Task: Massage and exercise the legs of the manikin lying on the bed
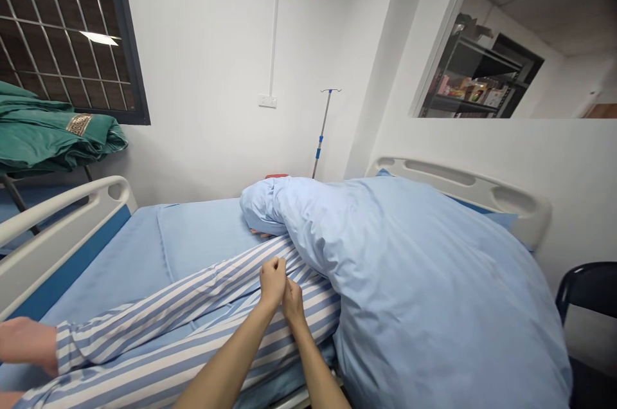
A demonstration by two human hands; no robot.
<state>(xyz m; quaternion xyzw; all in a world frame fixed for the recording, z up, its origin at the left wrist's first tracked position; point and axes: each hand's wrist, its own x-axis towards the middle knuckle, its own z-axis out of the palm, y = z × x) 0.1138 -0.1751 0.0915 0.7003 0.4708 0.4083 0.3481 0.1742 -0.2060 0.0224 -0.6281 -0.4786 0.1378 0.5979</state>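
Note:
Blue-and-white striped trousers (212,293) cover the legs of a figure lying on the bed; whether it is a person or a manikin I cannot tell. My left hand (273,280) is closed in a fist over the upper thighs, seeming to grip the trouser cloth. Right beside it, touching, my right hand (292,299) is also closed on the cloth. The fingertips of both are hidden. A light blue quilt (409,254), folded back towards the headboard, covers the upper body. One bare foot (29,341) sticks out at the left.
The bed has a pale footboard (72,209) at left and a headboard (463,177) at right. An IV pole (324,126) stands behind it. Green folded cloth (48,136) lies at the far left. A dark chair (590,293) stands at the right.

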